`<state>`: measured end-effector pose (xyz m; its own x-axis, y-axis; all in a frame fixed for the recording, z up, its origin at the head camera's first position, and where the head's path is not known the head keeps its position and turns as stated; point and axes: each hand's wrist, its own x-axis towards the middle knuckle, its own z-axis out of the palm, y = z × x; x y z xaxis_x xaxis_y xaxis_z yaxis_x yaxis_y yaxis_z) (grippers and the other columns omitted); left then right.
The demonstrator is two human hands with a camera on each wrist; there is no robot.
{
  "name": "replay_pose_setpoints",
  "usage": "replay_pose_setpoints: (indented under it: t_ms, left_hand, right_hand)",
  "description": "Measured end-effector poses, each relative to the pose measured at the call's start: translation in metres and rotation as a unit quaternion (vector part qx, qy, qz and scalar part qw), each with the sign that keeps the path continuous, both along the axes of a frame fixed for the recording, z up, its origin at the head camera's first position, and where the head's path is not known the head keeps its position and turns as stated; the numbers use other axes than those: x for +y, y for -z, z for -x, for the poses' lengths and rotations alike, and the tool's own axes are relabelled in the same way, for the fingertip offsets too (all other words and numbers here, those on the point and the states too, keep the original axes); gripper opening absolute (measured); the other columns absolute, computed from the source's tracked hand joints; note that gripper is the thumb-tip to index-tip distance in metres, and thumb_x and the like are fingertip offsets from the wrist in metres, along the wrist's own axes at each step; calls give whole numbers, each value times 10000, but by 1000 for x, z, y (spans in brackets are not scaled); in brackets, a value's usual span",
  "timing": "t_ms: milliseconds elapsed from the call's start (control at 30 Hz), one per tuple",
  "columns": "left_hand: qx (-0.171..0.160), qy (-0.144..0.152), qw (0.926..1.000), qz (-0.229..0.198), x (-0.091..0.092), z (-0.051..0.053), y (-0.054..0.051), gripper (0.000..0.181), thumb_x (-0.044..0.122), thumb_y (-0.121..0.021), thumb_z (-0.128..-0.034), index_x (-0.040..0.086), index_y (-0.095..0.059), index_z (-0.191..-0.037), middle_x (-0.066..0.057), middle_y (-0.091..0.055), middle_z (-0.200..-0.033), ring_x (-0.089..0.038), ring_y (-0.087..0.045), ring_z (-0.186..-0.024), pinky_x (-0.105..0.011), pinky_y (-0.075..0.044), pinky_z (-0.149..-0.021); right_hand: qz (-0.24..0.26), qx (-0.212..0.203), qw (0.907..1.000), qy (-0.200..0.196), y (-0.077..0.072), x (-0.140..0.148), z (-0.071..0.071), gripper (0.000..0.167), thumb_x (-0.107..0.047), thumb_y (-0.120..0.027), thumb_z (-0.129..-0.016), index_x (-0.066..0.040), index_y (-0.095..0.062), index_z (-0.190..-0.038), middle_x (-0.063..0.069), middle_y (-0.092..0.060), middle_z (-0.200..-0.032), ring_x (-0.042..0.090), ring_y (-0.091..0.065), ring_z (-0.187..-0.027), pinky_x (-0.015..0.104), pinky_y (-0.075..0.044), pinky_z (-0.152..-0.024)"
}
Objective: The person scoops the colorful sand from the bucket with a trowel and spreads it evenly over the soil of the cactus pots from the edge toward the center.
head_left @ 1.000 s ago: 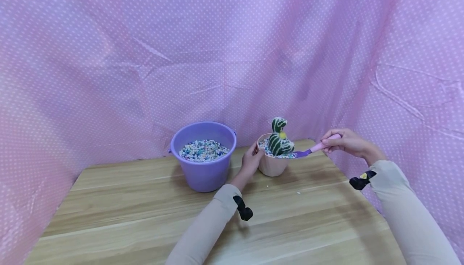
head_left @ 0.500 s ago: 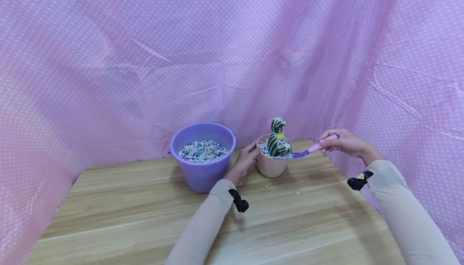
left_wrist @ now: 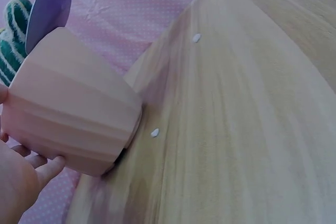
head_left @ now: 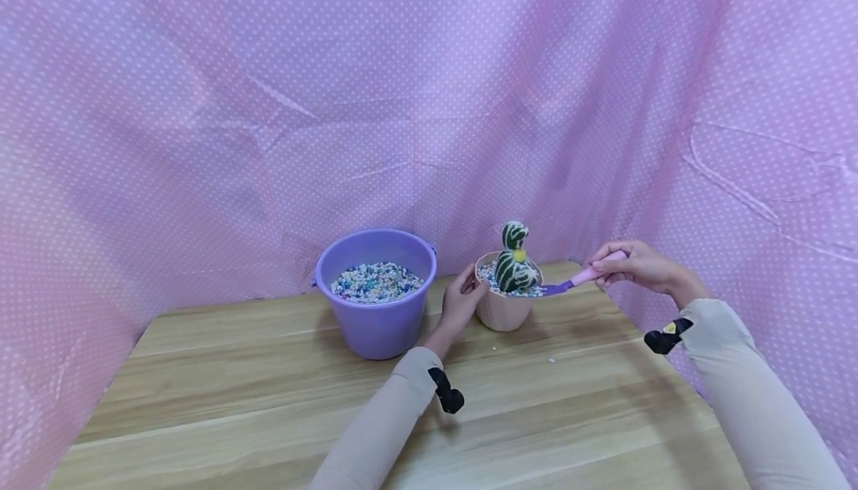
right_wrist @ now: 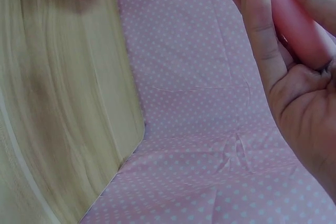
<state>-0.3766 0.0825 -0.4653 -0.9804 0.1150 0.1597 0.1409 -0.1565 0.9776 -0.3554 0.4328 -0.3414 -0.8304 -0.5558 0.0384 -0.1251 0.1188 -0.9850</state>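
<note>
A pale pink flower pot (head_left: 504,313) stands on the table, holding small coloured pebbles (head_left: 491,274) and a green cactus (head_left: 515,270) with white stripes and a yellow spot. My left hand (head_left: 462,300) grips the pot's left side, its thumb near the rim and several fingers (left_wrist: 51,170) against the wall. My right hand (head_left: 633,266) holds the pink handle (right_wrist: 299,22) of a small trowel from the right. The trowel's purple blade (head_left: 556,289) lies at the pot's right rim, its tip among the pebbles beside the cactus.
A purple bucket (head_left: 378,330) with pebbles inside stands left of the pot. Two loose white pebbles (left_wrist: 155,132) lie on the wooden table (head_left: 268,401) in front of it. Pink dotted cloth (head_left: 335,103) hangs behind and beside the table.
My left hand loosens slightly from the pot, then returns against it. The cactus leans a little further left and stands more upright. The trowel stays at the right rim, shifted slightly left.
</note>
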Motion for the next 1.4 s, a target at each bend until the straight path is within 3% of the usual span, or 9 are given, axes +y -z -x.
replay_pose_setpoints:
  t_ms: [233, 367, 600, 800, 867, 967, 1133, 1400]
  left_hand:
    - [-87, 124, 9998, 164, -3, 5, 0, 625, 181, -690, -954, 63, -463, -1524, -145, -514, -1537, -299, -496, -1423, -355, -444, -1167]
    - [-222, 263, 9991, 238, -6, 7, -1, 641, 210, -690, -957, 92, -446, -1538, -118, -501, -1552, -279, -491, -1430, -362, -449, -1161]
    - [-406, 420, 9970, 499, -10, 13, -1, 607, 259, -672, -973, 193, -463, -1539, -79, -525, -1538, -241, -517, -1407, -396, -525, -1082]
    - [-375, 578, 9960, 577, -12, 17, -3, 598, 259, -646, -993, 180, -442, -1551, -99, -487, -1563, -267, -483, -1436, -446, -516, -1093]
    - [-361, 529, 9968, 489, -10, 17, -3, 589, 238, -642, -995, 174, -447, -1547, -103, -484, -1565, -271, -475, -1443, -452, -497, -1114]
    - [-294, 232, 9986, 372, -4, 12, -5, 560, 193, -639, -989, 138, -481, -1524, -125, -517, -1536, -286, -499, -1423, -420, -478, -1137]
    - [-102, -203, 9979, 604, 8, 0, -9, 602, 146, -634, -952, 52, -463, -1522, -161, -523, -1524, -296, -512, -1411, -353, -453, -1158]
    - [-48, -89, 9967, 802, 8, -2, -10, 647, 159, -634, -960, 68, -404, -1558, -154, -452, -1579, -307, -451, -1457, -373, -402, -1198]
  right_hand:
    - [-144, 19, 9998, 114, 2, 0, 1, 229, 115, -495, -994, 48, -698, -1076, 111, -755, -954, 180, -763, -819, 284, -643, -750]
    - [-173, 11, 9998, 132, 2, -1, 1, 255, 113, -495, -995, 6, -715, -1064, 100, -757, -951, 176, -763, -819, 272, -641, -745]
    - [-114, 21, 9998, 163, 2, -2, -1, 281, 124, -492, -990, -24, -722, -1052, 98, -749, -965, 182, -761, -818, 276, -642, -741]
    - [-71, -3, 9999, 93, 1, -4, 0, 287, 122, -479, -996, -25, -719, -1056, 100, -747, -958, 172, -759, -821, 273, -641, -746]
    - [-38, -25, 10000, 57, 0, -4, 1, 301, 121, -472, -999, -36, -722, -1056, 97, -748, -963, 176, -761, -827, 267, -641, -751]
    - [-2, -17, 10000, -2, -1, -3, 2, 299, 124, -472, -996, -27, -722, -1063, 99, -753, -968, 181, -763, -827, 270, -642, -750]
    - [-67, 27, 10000, -46, -3, 0, 4, 274, 126, -472, -996, 14, -710, -1073, 116, -760, -953, 168, -761, -815, 279, -644, -735]
    - [-56, -26, 9999, -103, -4, -1, 4, 274, 128, -469, -997, 16, -707, -1073, 114, -763, -950, 190, -765, -825, 271, -642, -736]
